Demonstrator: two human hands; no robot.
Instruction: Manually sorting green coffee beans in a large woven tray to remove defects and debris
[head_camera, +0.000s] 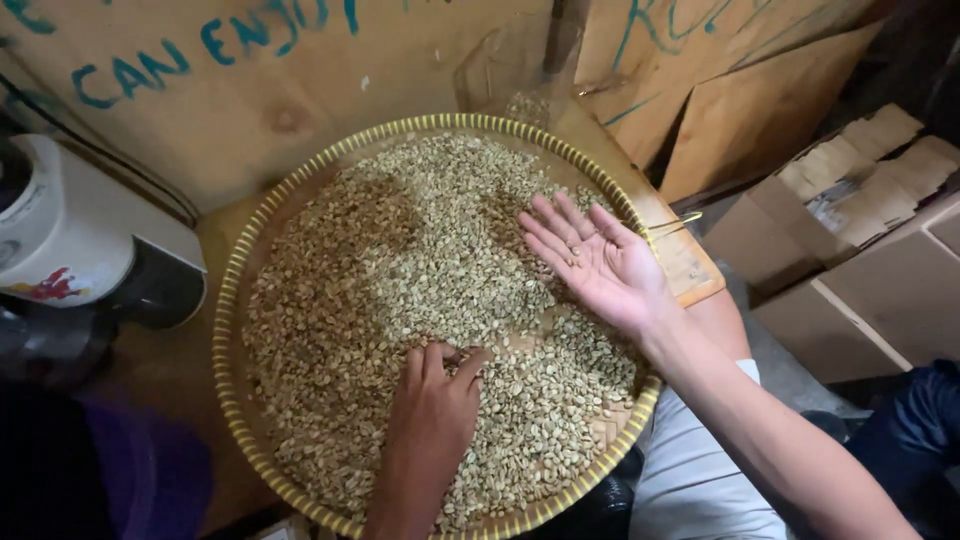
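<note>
A round woven tray with a yellow rim (232, 300) lies on a wooden surface, filled with pale green coffee beans (400, 260). My left hand (432, 410) reaches in from the bottom, back up, with its fingertips and thumb pressed down into the beans near the tray's front; the tips are hidden among them. My right hand (600, 265) hovers palm up over the tray's right side, fingers spread flat, with one or two beans lying on the fingers.
A white and black appliance (70, 240) stands left of the tray. Plywood boards with blue writing (250, 80) lean behind it. Cardboard boxes with brown paper bags (860, 170) sit on the right. A clear plastic bag (510, 70) stands behind the tray.
</note>
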